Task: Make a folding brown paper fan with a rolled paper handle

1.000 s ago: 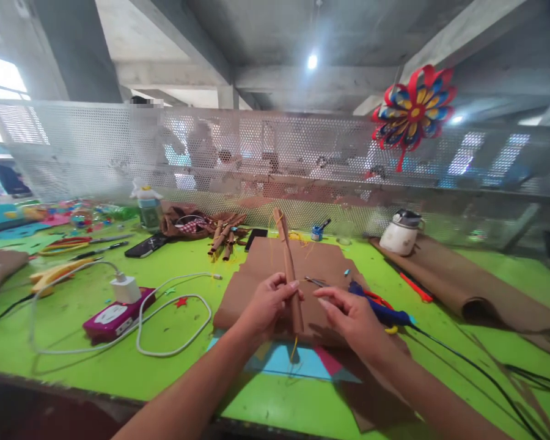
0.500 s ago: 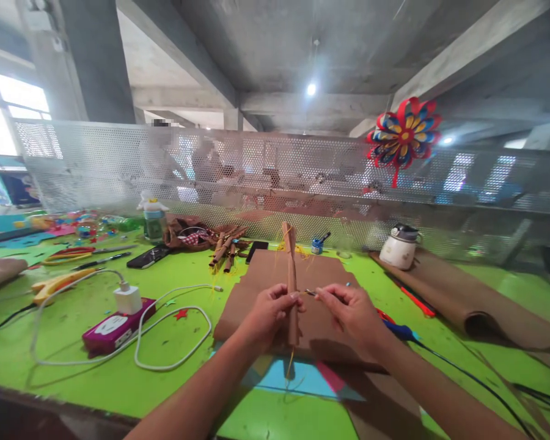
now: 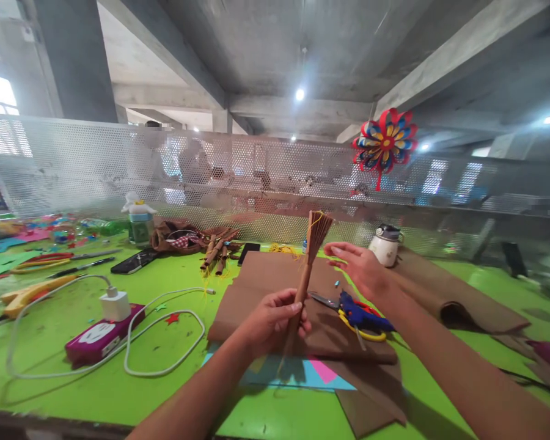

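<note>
Head view: at ten o'clock from the left hand (image 3: 286, 318), a greenish jar (image 3: 141, 231) stood on the desk (image 3: 119, 397), contents unclear. That hand's grip was clamped around a brown paper bundle (image 3: 308, 263); its pleated top, narrow half a second earlier, fanned toward one o'clock. Scissors (image 3: 332, 302) lay uncovered at three. The right hand (image 3: 364, 269), grip apart, had risen to two, before a lidded bottle (image 3: 384, 249), contents hidden.

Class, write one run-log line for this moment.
left hand: holding fan-topped paper roll | right hand: open beside it | scissors: on brown paper
</note>
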Motion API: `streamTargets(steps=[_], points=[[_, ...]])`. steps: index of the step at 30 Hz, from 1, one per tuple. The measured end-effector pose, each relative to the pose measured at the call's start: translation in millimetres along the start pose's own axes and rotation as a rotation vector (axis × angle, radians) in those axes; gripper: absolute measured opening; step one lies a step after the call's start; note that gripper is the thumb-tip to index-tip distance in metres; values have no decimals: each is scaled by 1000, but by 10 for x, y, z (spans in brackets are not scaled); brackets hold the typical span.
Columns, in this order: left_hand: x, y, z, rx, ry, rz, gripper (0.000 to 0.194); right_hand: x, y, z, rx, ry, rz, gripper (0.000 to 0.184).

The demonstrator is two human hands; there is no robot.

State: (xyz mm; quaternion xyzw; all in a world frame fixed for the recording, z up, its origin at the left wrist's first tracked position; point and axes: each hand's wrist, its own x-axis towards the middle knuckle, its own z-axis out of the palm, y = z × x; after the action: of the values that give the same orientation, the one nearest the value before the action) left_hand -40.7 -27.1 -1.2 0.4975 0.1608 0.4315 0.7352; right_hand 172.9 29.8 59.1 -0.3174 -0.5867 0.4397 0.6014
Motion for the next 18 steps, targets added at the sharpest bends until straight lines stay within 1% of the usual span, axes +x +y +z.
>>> streamTargets(steps=[2, 5, 8, 9, 10, 14, 18], points=[[-15, 11, -1, -15, -39, -20, 29, 80, -65, -2, -64, -21, -86, 30], [-36, 20, -5, -39, -83, -42, 31, 179, -135, 26, -155, -54, -194, 48], [-41, 12, -12, -50, -116, -46, 29, 248, -184, 64, -127, -68, -219, 59], [-40, 9, -14, -52, -123, -48, 27, 267, -196, 70, -100, -76, -216, 61], [-39, 7, -16, -55, -127, -54, 25, 286, -208, 69, -78, -92, -205, 58], [-42, 16, -18, -55, -134, -118, 21, 371, -261, -12, -70, -150, -126, 30], [-36, 27, -26, -25, -81, -125, 21, 480, -393, -187, -101, -130, -101, 21]])
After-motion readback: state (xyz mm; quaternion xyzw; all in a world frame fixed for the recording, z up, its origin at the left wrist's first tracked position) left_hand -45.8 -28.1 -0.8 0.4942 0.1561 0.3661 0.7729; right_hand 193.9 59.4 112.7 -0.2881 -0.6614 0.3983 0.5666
